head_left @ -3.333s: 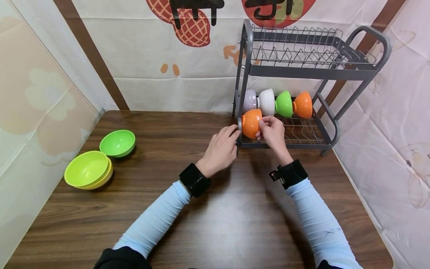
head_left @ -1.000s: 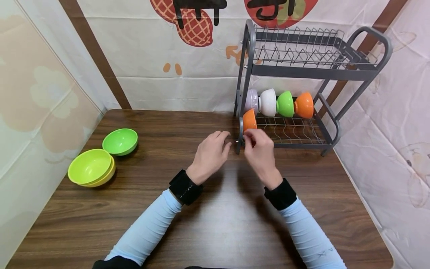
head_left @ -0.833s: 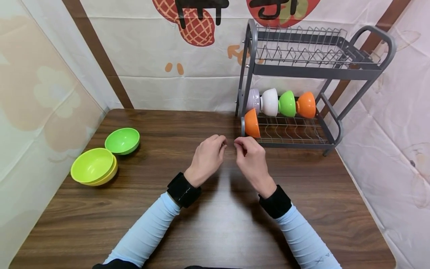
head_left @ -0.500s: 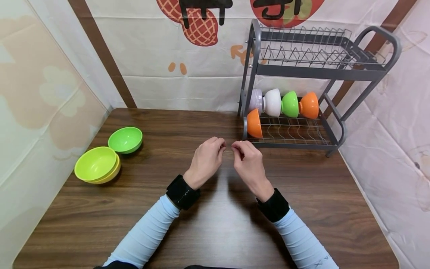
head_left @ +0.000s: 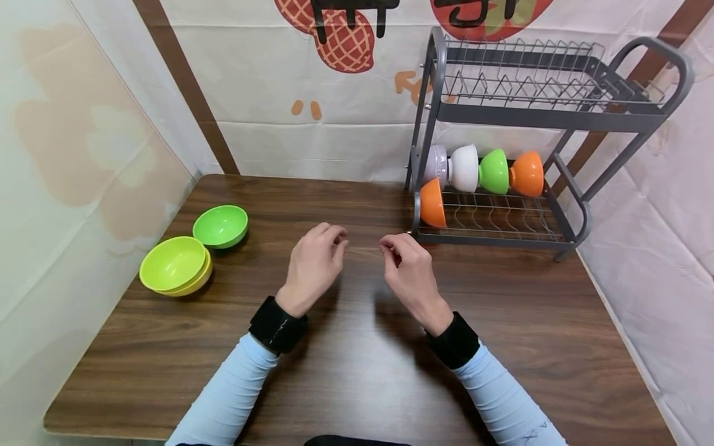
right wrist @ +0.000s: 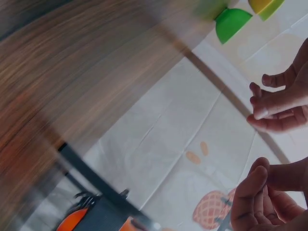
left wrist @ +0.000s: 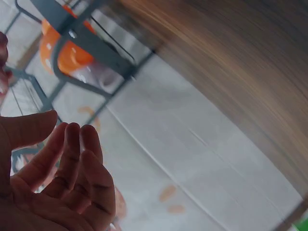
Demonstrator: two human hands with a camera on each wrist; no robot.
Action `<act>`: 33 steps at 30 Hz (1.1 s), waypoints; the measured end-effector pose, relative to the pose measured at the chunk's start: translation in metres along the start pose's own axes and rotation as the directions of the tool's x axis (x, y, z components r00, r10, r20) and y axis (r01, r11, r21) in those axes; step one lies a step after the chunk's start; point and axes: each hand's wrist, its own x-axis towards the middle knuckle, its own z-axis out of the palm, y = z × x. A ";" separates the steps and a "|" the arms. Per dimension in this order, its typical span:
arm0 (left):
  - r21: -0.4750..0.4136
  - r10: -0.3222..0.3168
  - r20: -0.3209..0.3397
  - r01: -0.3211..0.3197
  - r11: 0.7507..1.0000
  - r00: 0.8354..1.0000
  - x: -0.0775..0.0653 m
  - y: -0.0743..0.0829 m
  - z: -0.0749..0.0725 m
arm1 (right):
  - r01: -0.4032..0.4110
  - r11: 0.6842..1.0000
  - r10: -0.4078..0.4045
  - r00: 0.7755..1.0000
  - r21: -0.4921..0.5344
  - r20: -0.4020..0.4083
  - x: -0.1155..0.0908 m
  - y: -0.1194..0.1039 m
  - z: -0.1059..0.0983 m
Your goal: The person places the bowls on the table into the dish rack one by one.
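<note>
Both hands hover above the table with nothing in them. My left hand [head_left: 313,265] has loosely bent fingers, and a gap shows between thumb and fingertips in the left wrist view. My right hand [head_left: 411,275] is also loosely curled, its thumb close to the index fingertip. Behind it, an orange bowl [head_left: 432,203] stands on its side at the front left of the dish rack's lower tier. A lavender bowl [head_left: 437,165], a white bowl [head_left: 464,168], a green bowl [head_left: 494,171] and a second orange bowl [head_left: 527,174] lie sideways in the row behind.
The grey two-tier dish rack [head_left: 549,114] stands at the back right of the wooden table [head_left: 357,371]. On the left are a bright green bowl [head_left: 220,227] and a lime bowl [head_left: 173,264] nested in a yellow bowl [head_left: 202,282]. Printed cloth [head_left: 268,142] hangs behind.
My right hand has let go of the front orange bowl and drawn back toward me. My left hand has left the rack's side and moved left. The view has shifted left.
</note>
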 end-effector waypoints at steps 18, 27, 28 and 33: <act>0.169 -0.212 -0.274 0.264 0.949 0.938 -0.067 -0.098 -0.090 | 0.140 0.984 -0.148 0.986 0.113 0.072 0.010 -0.045 0.038; 0.190 -0.330 -0.281 0.389 0.902 0.901 -0.090 -0.122 -0.109 | 0.160 0.980 -0.172 0.980 0.118 0.096 0.007 -0.055 0.047; 0.196 -0.337 -0.274 0.396 0.897 0.901 -0.092 -0.123 -0.110 | 0.161 0.980 -0.173 0.980 0.119 0.096 0.006 -0.055 0.047; 0.221 -0.355 -0.241 0.408 0.886 0.903 -0.096 -0.128 -0.112 | 0.165 0.979 -0.176 0.980 0.121 0.093 0.005 -0.054 0.048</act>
